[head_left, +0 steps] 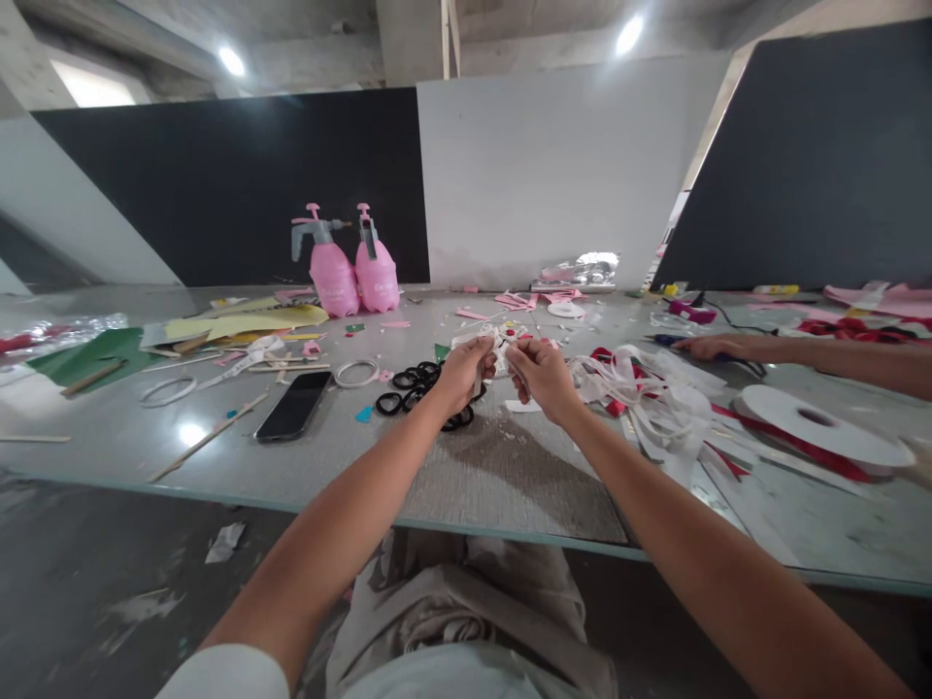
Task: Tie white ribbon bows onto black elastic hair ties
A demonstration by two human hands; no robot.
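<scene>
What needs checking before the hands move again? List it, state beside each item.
1. Left hand gripping the white ribbon piece: ok, fingers closed on it.
2. Right hand gripping the same piece: ok.
3. Piece held above the table, not resting on it: ok.
4. Black rings apart from the hands: cannot tell, the left hand overlaps them in view.
5. Phone away from the work: ok, lying flat to the left.
6. Another person's hand away from the piece: ok, it rests farther right beside the loose ribbon pile.
</scene>
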